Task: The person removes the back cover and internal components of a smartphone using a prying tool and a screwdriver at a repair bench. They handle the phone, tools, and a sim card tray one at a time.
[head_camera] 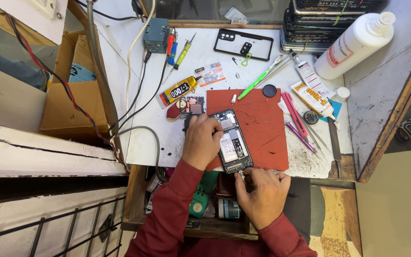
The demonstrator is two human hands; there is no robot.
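Opened phone (232,142), back cover off, battery and boards exposed, lies lower centre of frame on the left edge of a red mat (262,123). Left hand (201,142) rests on the phone's left side, fingers curled over its upper left corner, pressing it down. Right hand (262,194) is at the phone's bottom end, fingertips pinched on a small metal tool (240,174) touching the lower edge; tool too small to identify.

Around: loose circuit board (192,105) just left of the phone's top, partly behind the left fingers. Yellow-black glue tube (177,91) upper left of the mat. Green tweezers (258,81) across the mat's top edge, black round cap (269,90) beside them. Pink and purple pry tools (295,116) right of the mat, white glue tube (316,99) above them. Large white bottle (355,44) upper right, stack of phone frames (305,28) beside it. Clear phone case (243,44) top centre. Screwdrivers (177,50) and a small blue box (156,35) upper left, with cables running down the table's left edge. Open drawer (205,204) under the wrists, cluttered.
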